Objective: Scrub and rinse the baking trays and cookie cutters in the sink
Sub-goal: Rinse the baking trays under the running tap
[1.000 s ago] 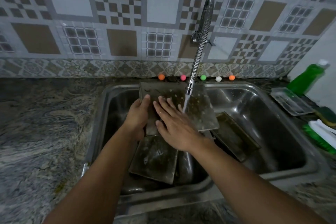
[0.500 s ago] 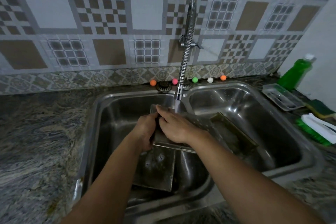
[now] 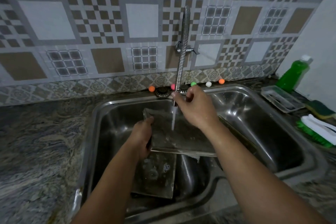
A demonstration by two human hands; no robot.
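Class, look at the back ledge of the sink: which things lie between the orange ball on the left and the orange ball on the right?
In the head view, between the left orange ball and the right orange ball lie a sink strainer, a pink ball, the faucet hose, a green ball and a white ball.

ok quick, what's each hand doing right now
Left hand: grips the left edge of the baking tray under the running water.
Right hand: fingers curled round the tap hose near its nozzle.

A home kitchen: steel double sink (image 3: pixel 283 172), patterned tile backsplash (image 3: pixel 109 29), stone counter (image 3: pixel 40 142).
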